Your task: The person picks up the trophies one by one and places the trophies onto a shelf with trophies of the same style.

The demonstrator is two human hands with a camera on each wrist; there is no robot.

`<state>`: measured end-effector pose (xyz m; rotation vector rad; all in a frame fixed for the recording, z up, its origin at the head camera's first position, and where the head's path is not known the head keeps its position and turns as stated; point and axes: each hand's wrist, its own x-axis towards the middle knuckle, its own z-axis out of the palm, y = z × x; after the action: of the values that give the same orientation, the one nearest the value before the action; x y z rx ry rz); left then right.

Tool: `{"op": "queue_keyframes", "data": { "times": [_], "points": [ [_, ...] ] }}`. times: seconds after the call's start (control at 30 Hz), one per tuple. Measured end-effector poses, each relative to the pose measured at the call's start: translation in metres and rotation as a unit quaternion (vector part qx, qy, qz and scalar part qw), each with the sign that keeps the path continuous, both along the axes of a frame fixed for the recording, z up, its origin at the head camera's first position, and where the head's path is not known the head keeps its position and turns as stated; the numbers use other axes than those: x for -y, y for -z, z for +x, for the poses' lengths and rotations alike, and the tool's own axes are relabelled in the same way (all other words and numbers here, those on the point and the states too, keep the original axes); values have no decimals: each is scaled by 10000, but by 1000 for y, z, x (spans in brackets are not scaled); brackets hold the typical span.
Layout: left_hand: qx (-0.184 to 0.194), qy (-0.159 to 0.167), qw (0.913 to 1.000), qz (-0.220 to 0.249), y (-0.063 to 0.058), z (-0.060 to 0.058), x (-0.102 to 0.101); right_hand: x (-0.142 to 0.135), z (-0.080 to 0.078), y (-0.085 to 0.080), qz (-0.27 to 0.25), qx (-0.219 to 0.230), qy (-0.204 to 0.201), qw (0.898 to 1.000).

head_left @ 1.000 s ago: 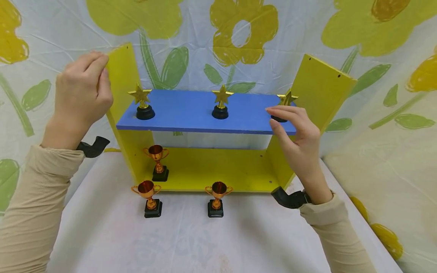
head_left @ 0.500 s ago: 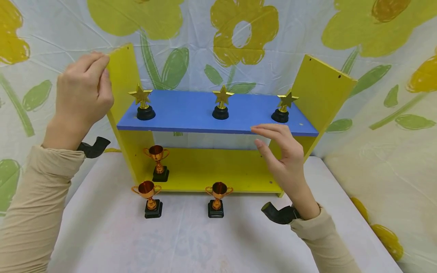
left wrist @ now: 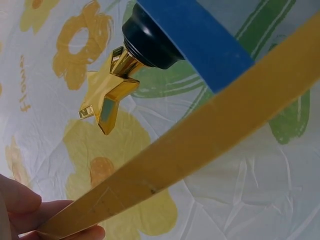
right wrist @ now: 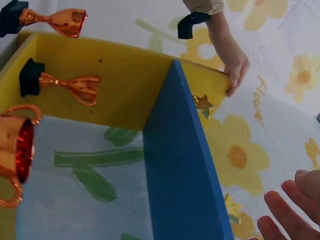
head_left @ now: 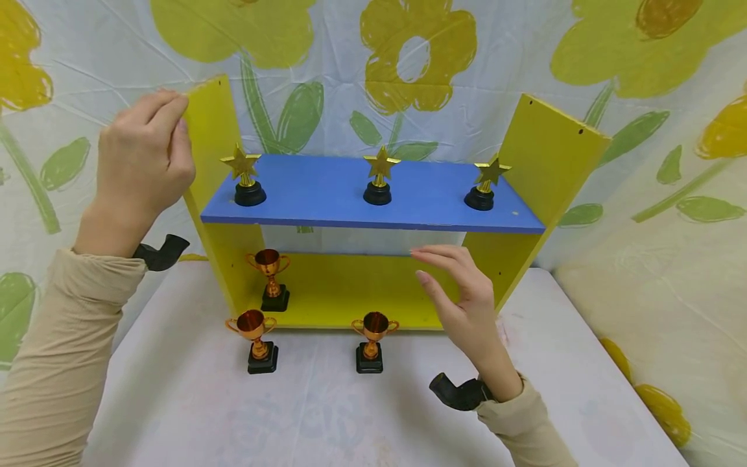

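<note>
Okay, left hand [head_left: 142, 159] first: fingers and thumb pinch the upper front corner of the yellow-painted left side panel [head_left: 213, 130]; left wrist view confirms the panel's edge between the fingertips. Same grip as a second ago. Right hand [head_left: 461, 295]: holds nothing, thumb and fingers apart, hanging in front of the lower part of the shelf unit. That's the change: a second ago it was at the black-based, gold plastic-looking right star trophy [head_left: 481, 193] and partly hid it; since then it has dropped down and inward. So that trophy now stands upright and unheld at the right end of the blue board [head_left: 315, 188], and the right hand is free, nearer the cups.

Also on the blue board, upright and well apart: a matching middle star trophy [head_left: 378, 188] and a left star trophy [head_left: 249, 190], close to the left panel.

Below, one shiny copper-coloured, two-handled cup trophy on a black square base [head_left: 271, 279] stands at the left end of the yellow bottom board [head_left: 344, 285]. Two more like it, a front left cup [head_left: 255, 340] and a front middle cup [head_left: 371, 340], stand on the white cloth-covered tabletop [head_left: 327, 421] before the unit. Behind: white cloth backdrop with yellow flowers [head_left: 455, 143].
</note>
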<state>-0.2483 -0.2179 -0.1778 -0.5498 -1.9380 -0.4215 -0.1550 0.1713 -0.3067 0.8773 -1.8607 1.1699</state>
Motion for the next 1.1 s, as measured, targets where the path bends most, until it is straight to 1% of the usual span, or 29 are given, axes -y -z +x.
{"op": "queue_keyframes", "data": {
  "times": [0.17, 0.4, 0.47, 0.6, 0.7, 0.83, 0.9, 1.0, 1.1],
  "points": [
    [-7, -13, 10000, 44, 1, 0, 1, 2, 0, 17, -24, 170, -31, 9998],
    [-22, -23, 10000, -24, 0, -1, 0, 5, -1, 41, 33, 853, 45, 9963],
    [-30, -22, 10000, -14, 0, -1, 0, 8, 1, 44, 28, 1050, 53, 9945],
    [-24, -39, 10000, 26, 1, -1, 0, 13, 9, 40, 72, 1331, 100, 9910],
    [-15, -41, 10000, 47, 2, -2, 0, 15, 10, 42, 180, 1390, 149, 9900],
    [-42, -29, 9999, 87, 3, -2, 0, 10, 0, 60, 327, 1555, 155, 9872],
    [-53, -28, 9999, 100, 3, -2, 0, 8, -5, 68, 401, 1756, 121, 9836],
    [-55, -20, 9999, 105, 3, -3, -1, 5, -12, 80, 501, 1994, -4, 9786],
    [-56, -34, 9999, 125, 4, -3, -1, 4, -16, 87, 635, 2225, -165, 9727]
  ]
}}
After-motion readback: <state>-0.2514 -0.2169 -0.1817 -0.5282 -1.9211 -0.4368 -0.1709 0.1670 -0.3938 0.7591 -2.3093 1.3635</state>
